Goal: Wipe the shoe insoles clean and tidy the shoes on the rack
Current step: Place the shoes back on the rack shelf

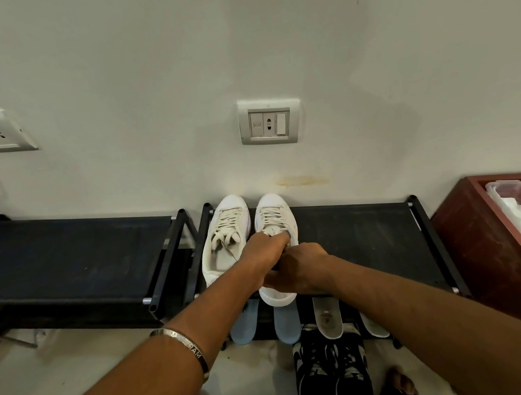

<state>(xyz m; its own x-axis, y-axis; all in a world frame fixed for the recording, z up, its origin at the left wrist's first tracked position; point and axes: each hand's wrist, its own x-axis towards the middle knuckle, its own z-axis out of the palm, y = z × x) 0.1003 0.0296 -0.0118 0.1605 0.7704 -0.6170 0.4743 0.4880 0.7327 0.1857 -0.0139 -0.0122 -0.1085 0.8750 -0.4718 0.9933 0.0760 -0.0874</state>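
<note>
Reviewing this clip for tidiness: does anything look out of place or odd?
Yes. Four loose insoles jut from under the rack's top shelf, and the black sneakers sit on the floor. A yellowish stain marks the wall.

black rack (357, 237), two white sneakers (224, 235) on top; floor (27, 377), black sneakers (332, 376)

Two white lace-up sneakers stand side by side on the black fabric shoe rack (373, 235), toes toward the wall. The left hand (267, 246) grips the tongue area of the right-side white sneaker (274, 215); the right hand (305, 267) holds its heel. The left-side white sneaker (224, 232) stands untouched. Two pale blue insoles (246, 326) lie below, beside a black-and-white sneaker pair (332, 376) on the floor.
</note>
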